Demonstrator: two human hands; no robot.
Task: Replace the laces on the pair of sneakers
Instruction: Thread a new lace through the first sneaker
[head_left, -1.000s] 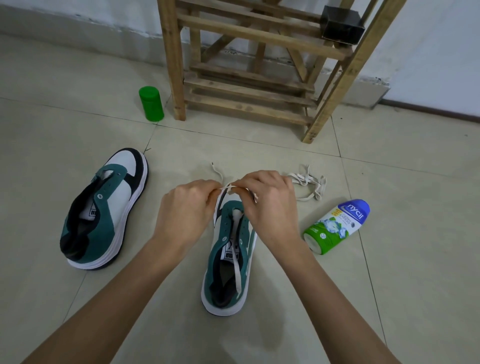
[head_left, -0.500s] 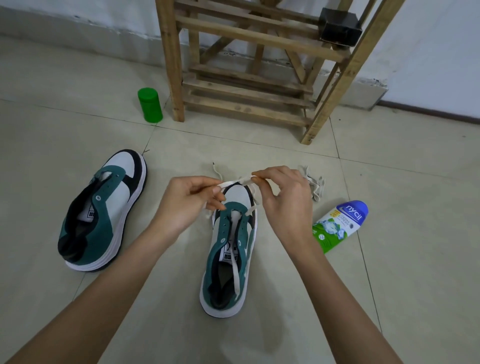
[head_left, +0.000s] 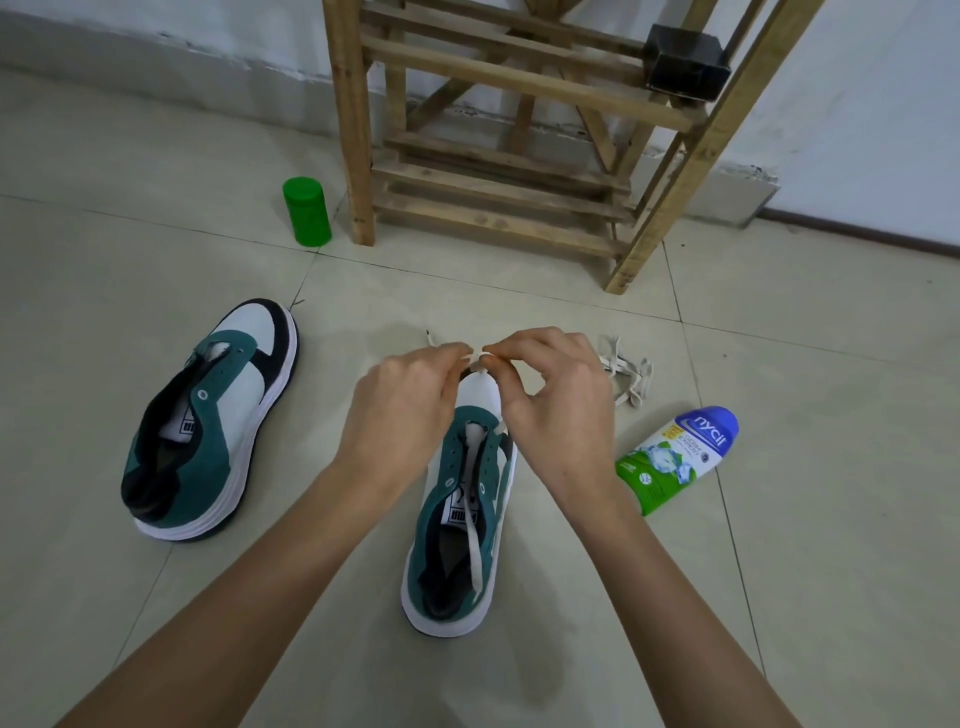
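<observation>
A green and white sneaker (head_left: 457, 525) stands on the floor straight ahead, toe pointing away. Above its toe, my left hand (head_left: 405, 410) and my right hand (head_left: 556, 400) pinch a cream lace (head_left: 477, 356) between their fingertips, which nearly meet. One end of that lace (head_left: 474, 540) trails over the tongue into the shoe's opening. The second sneaker (head_left: 208, 421) lies at the left with bare eyelets. A bundled cream lace (head_left: 626, 371) lies on the tiles behind my right hand.
A green and blue powder bottle (head_left: 678, 460) lies on its side at the right. A green canister (head_left: 306, 210) stands beside the leg of a wooden rack (head_left: 358, 130) against the wall. The floor is tiled.
My two hands have drawn together again above the toe, closing the short stretch of lace that was pulled taut between them half a second ago.
</observation>
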